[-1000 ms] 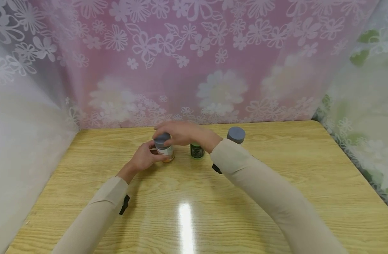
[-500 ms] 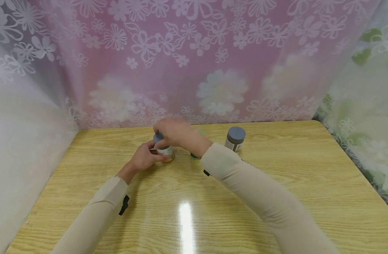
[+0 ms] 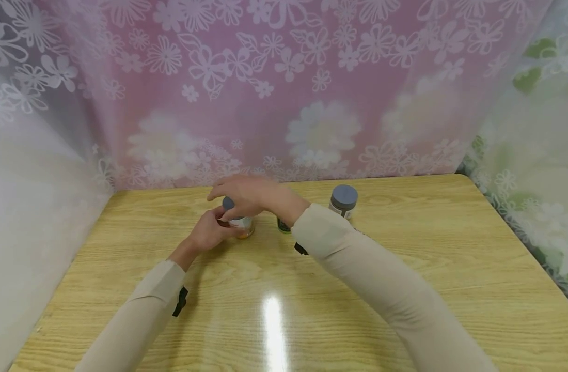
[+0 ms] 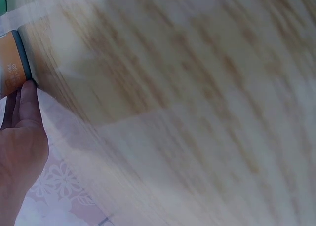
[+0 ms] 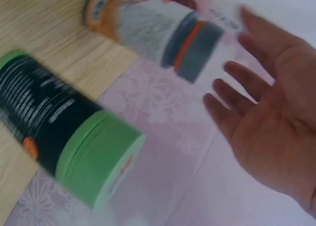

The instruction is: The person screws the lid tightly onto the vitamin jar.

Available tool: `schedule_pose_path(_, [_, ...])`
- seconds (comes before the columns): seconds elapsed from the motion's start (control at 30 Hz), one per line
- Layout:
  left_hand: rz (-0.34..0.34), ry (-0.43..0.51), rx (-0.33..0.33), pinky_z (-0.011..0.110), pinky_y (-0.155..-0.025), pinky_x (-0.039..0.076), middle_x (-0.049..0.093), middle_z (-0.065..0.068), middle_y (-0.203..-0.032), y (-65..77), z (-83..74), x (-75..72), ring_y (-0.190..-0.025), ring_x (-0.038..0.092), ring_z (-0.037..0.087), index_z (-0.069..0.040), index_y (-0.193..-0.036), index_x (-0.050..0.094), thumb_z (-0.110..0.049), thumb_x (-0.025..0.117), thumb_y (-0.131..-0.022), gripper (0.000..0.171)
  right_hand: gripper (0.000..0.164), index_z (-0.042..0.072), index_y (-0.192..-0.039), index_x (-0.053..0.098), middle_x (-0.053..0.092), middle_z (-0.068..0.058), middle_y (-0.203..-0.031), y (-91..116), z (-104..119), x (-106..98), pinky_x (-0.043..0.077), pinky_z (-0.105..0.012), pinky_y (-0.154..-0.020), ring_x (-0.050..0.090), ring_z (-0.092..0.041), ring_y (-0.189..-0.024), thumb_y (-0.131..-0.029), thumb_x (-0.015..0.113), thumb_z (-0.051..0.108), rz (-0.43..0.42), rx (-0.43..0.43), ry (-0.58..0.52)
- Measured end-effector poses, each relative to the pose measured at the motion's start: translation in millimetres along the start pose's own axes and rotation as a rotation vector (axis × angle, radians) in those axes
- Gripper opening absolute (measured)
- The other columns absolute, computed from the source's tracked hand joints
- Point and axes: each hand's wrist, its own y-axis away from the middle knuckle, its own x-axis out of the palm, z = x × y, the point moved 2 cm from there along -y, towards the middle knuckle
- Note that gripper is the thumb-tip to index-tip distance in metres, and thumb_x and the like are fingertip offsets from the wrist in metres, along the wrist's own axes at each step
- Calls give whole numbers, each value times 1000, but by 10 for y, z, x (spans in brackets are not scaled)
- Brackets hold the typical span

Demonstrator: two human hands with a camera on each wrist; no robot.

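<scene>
My left hand [image 3: 208,232] grips a jar [image 3: 241,223] with a white and orange label low on its side, where it stands on the table. In the left wrist view the fingers [image 4: 29,105] lie along the orange part of the jar [image 4: 12,63]. The jar has a grey lid [image 5: 200,51] with an orange ring under it. Just over that lid my right hand [image 3: 249,196] is spread, blurred by motion. The right wrist view shows a gap between the right hand [image 5: 276,102] and the lid, with the fingers extended.
Right of the held jar stands a black bottle [image 5: 44,107] with a green lid [image 5: 101,154], partly hidden by the right arm in the head view. Farther right is another grey-lidded jar [image 3: 344,199]. A pink flowered curtain [image 3: 265,119] hangs behind the wooden table [image 3: 228,310].
The right hand held the grey lid half a second ago, its wrist having shifted left. Now its fingers have spread and come off the lid. The left hand stays on the jar.
</scene>
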Motion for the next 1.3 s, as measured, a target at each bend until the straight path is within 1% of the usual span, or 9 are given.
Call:
schedule_pose_path(0.13, [3,49,-19,36,-84,53,57,10,-123,-7,-11,20,-110,60,25,-5,-125,57,-21,78,-82,50,32,19,-128,61,52,1,-134,18,2,-16,42,-29,-95,49,-15,-119,-96,58,13,71,-47,-81])
schedule_pose_path(0.3, [-2,58,-16,34,-83,53,56,12,-125,-11,-9,28,-112,59,27,-3,-126,57,-20,78,-83,51,31,18,-124,65,60,4,-120,32,9,26,45,-29,-89,55,-14,-106,-94,61,9,21,14,-111])
schedule_pose_path(0.47, [19,117,-1,37,-83,53,55,13,-126,-2,-8,21,-109,61,27,-5,-132,52,-17,76,-84,55,30,16,-122,65,63,3,-114,19,73,48,48,-28,-78,57,-13,-95,-92,67,21,-95,125,-58])
schedule_pose_path(0.67, [40,155,-14,40,-82,53,56,13,-125,8,2,24,-102,64,25,-6,-132,51,-17,76,-84,55,33,16,-99,66,61,4,-80,-22,144,138,45,-24,-54,55,-12,-67,-90,63,48,-245,327,55])
schedule_pose_path(0.87, [26,129,-11,41,-79,54,54,15,-122,-15,2,54,-100,64,27,-1,-120,56,-17,77,-83,45,56,14,-131,53,60,-4,-106,-52,136,281,54,-32,-62,60,-20,-87,-95,45,56,-255,473,95])
schedule_pose_path(0.97, [36,110,-6,41,-82,53,51,13,-129,-18,-10,60,-104,62,26,-5,-127,54,-20,78,-82,53,58,17,-140,46,53,-4,-130,-39,59,276,52,-34,-80,56,-21,-110,-97,41,56,-219,375,31])
schedule_pose_path(1.07, [41,74,7,41,-83,53,53,13,-128,-8,-16,48,-103,63,27,-5,-129,53,-21,77,-84,54,51,20,-142,45,38,-1,-148,-20,-17,216,39,-34,-101,39,-19,-132,-99,45,47,-152,162,-51])
schedule_pose_path(1.17, [38,57,10,40,-82,53,55,14,-125,10,-17,29,-105,62,28,-4,-130,52,-21,75,-85,54,38,18,-137,52,41,0,-145,-7,-62,147,35,-30,-103,38,-16,-132,-100,51,29,-60,-28,-147])
schedule_pose_path(1.3, [37,66,2,38,-84,53,51,15,-127,18,-10,27,-112,57,30,-1,-132,49,-20,75,-85,57,30,15,-127,62,56,3,-126,14,-62,99,43,-26,-91,51,-12,-114,-98,55,13,7,-59,-213])
